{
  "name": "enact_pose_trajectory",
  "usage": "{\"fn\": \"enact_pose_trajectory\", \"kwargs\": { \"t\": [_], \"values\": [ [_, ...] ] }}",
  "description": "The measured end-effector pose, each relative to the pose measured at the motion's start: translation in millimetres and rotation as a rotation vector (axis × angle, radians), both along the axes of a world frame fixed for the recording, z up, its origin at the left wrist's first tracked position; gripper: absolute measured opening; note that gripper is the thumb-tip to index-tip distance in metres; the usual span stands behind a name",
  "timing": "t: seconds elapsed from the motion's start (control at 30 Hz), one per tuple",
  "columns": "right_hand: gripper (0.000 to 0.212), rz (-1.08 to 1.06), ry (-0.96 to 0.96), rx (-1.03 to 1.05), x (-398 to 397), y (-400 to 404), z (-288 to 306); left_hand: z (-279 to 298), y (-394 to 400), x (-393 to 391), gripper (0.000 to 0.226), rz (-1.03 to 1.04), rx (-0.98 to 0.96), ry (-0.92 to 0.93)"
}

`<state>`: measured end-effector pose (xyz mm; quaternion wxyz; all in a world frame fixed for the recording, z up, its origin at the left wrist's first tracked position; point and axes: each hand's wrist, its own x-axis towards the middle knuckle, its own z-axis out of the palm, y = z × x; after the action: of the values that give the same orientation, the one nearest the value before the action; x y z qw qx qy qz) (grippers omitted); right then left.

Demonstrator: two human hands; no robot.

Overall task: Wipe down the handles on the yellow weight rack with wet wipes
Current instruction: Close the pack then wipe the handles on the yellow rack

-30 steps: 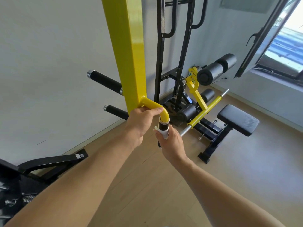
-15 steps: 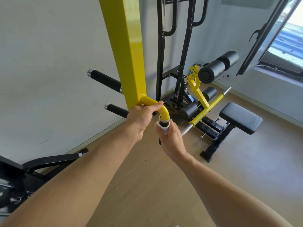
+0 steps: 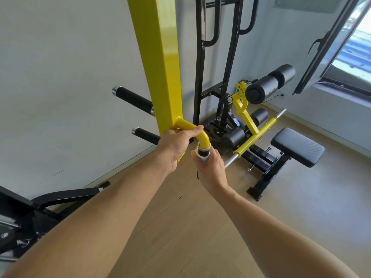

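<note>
The yellow rack post (image 3: 160,63) rises through the middle of the view. A curved yellow handle (image 3: 201,136) bends out of it and down into a black grip (image 3: 203,152). My left hand (image 3: 176,145) is closed over the yellow curve. My right hand (image 3: 209,167) is wrapped around the black grip with a white wet wipe (image 3: 202,158) pressed between palm and grip; most of the grip is hidden by my fingers. Two more black-gripped handles stick out to the left of the post, the upper handle (image 3: 132,100) above the lower handle (image 3: 145,134).
A black frame (image 3: 217,63) stands behind the post. To the right is a bench with a black seat pad (image 3: 297,146), yellow bar (image 3: 253,137) and foam rollers (image 3: 267,86). Black equipment (image 3: 40,205) lies at lower left. An open window (image 3: 341,43) is at upper right.
My right hand with the wipe has slid slightly up the black grip toward the yellow bend. My left hand stays on the curve. The view has shifted a little.
</note>
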<state>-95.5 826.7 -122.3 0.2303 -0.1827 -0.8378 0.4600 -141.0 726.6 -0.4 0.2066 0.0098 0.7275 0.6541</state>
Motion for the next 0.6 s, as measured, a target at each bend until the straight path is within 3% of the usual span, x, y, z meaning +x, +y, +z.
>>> {"fn": "enact_pose_trajectory", "kwargs": {
  "t": [0.17,0.37,0.53,0.6],
  "values": [
    [0.018,-0.073,0.102,-0.046,-5,-4,7,-3,0,1,0.069,-0.016,0.014,-0.004],
    [0.018,-0.012,-0.131,0.001,0,6,-17,-2,3,-3,0.058,0.011,0.015,0.012],
    [0.018,-0.036,0.08,0.029,-14,5,15,-1,1,-8,0.049,0.013,0.024,0.004],
    [0.017,-0.051,0.124,0.003,-18,5,20,-2,1,-7,0.056,0.012,0.032,-0.001]
  ]
}}
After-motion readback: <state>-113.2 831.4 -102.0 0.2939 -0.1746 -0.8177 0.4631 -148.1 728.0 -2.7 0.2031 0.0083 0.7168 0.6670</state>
